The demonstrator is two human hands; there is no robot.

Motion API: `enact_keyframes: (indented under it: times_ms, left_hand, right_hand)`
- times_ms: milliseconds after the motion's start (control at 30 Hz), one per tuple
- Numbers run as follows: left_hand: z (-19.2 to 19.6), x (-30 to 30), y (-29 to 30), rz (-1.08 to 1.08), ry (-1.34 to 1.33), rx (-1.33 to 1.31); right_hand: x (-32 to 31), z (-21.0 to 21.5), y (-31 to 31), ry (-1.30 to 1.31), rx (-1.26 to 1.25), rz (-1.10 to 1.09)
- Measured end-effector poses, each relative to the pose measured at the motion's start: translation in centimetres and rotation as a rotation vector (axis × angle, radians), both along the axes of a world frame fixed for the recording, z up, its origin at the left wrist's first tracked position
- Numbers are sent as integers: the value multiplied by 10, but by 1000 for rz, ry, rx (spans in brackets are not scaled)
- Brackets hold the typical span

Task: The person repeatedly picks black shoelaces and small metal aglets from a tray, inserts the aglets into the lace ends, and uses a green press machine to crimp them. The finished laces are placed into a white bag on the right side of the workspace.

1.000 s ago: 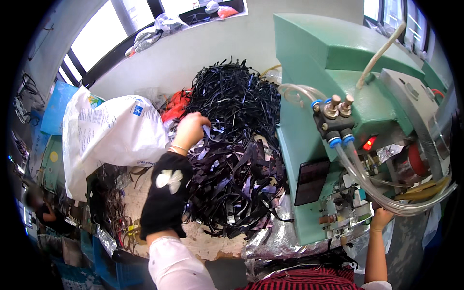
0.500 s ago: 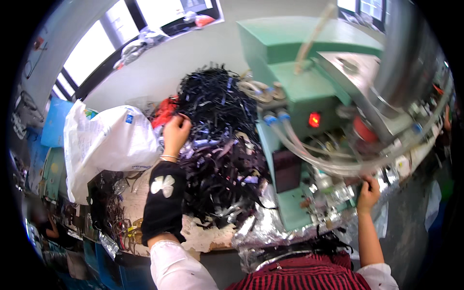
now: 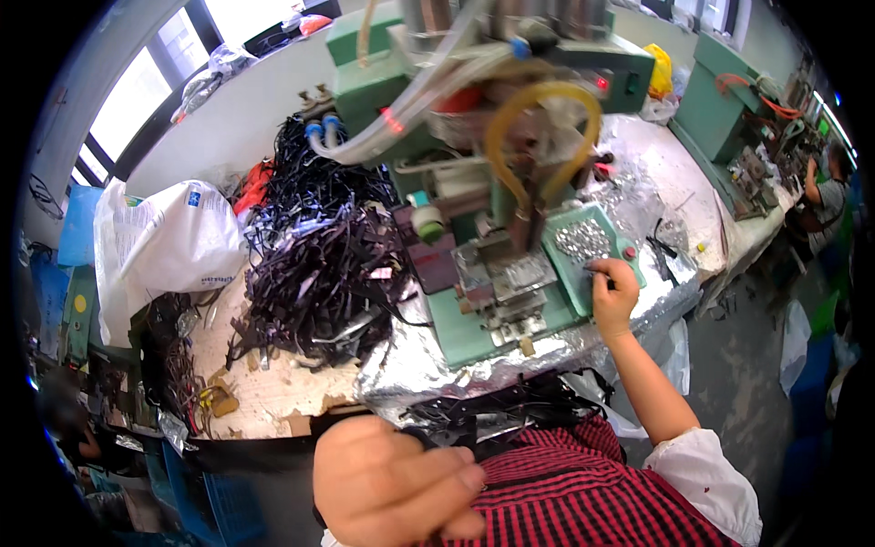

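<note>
Reaching to the green tray [image 3: 571, 282], the right hand [image 3: 616, 294] was half curled; couldn't tell its grip. Small, glinting silvery pieces [image 3: 581, 240] lay heaped inside. Left hand [image 3: 392, 480] was blurred, grip unreadable too.

small pieces [image 3: 581, 241]: shiny metal | foil [image 3: 397, 372]: glossy, crinkled | bag [image 3: 169, 239]: plastic | garment [image 3: 592, 483]: cloth

The head-worn fisheye looks down and forward onto the bench [image 3: 273, 392] at close range (straight edges bow toward the rim), machine [image 3: 456, 333] central, left hand [image 3: 392, 479] nearest the lens.
</note>
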State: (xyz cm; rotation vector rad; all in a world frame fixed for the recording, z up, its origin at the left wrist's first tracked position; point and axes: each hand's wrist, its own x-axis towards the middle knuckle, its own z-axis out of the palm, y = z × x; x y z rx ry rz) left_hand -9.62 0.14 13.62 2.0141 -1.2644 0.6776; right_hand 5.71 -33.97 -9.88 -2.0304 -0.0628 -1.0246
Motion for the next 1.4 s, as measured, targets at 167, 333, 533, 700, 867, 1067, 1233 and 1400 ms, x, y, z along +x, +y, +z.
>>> enact_keyframes:
  times_ms: [167,333,533,700,867,1067,1233,1400]
  left_hand:
    - [-14,-14,-61,41,-294,-88]
    - [-16,-8,-97,-49,-395,7]
    - [9,-12,-139,-181,-194,223]
    - [-8,-19,-165,-156,-178,122]
    - [-28,-21,-179,357,-112,132]
    - [-110,-35,-39,1028,503,9]
    - [-243,-138,98,1570,1341,-136]
    - [-313,-141,48,906,1779,-1050]
  right_hand:
    - [-32,11,-17,-65,-43,160]
    - [-70,23,-54,-56,-27,143]
    - [-83,2,-107,19,154,36]
    - [-102,-23,-136,122,281,8]
    - [-157,-64,-165,631,211,82]
    - [-231,-146,-155,1144,-334,399]
    - [-226,-180,-152,1163,-382,512]
    - [-213,-197,-161,1257,-286,596]
